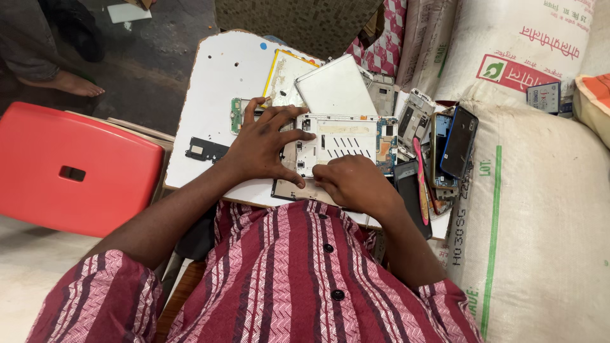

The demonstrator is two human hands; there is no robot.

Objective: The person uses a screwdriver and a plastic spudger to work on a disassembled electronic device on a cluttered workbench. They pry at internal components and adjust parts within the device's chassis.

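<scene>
Your striped shirt fills the near edge and hides the front of the white board you work on. Your right hand is curled, knuckles up, at the near edge of the opened phone frame; its fingertips are tucked under, so whether it pinches a tool or a part cannot be told. Your left hand lies flat with fingers spread, pressing the frame's left end and covering part of a small green circuit board. The frame lies between both hands, touching each. Just right, a heap of phones overlaps so that separate pieces are hard to sort. Beyond the frame rests a silver back cover.
</scene>
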